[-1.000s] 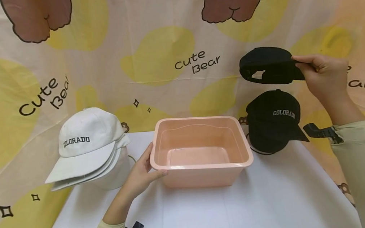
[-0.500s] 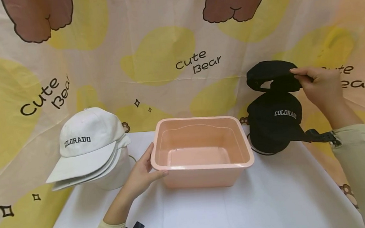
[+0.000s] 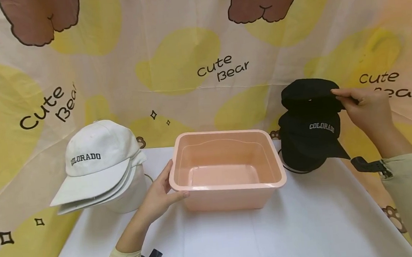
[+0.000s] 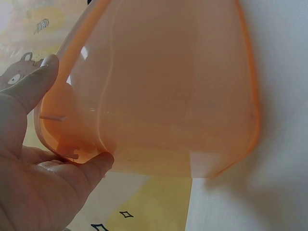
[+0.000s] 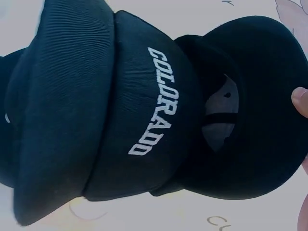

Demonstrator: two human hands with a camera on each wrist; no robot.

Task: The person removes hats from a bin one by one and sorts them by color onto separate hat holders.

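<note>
My right hand (image 3: 369, 108) pinches the brim of a black baseball cap (image 3: 309, 91) between thumb and fingers. That cap's lower edge overlaps the crown of a second black cap (image 3: 309, 133) lettered COLORADO, which sits on a dark support at the right. In the right wrist view the held cap's brim (image 5: 269, 115) shows beside the lettered front (image 5: 149, 106). My left hand (image 3: 158, 200) grips the near left corner of a peach plastic basin (image 3: 230, 200), thumb at the front and fingers along the left side. The basin holds nothing.
White COLORADO caps (image 3: 98, 154) are stacked on a white bucket (image 3: 125, 201) at the left, brims facing forward. A white cloth (image 3: 219, 241) covers the table. Behind hangs a patterned bear curtain (image 3: 178, 65).
My right hand has lowered the held black cap from well above the other black cap down to its crown. The left hand and basin have stayed in place.
</note>
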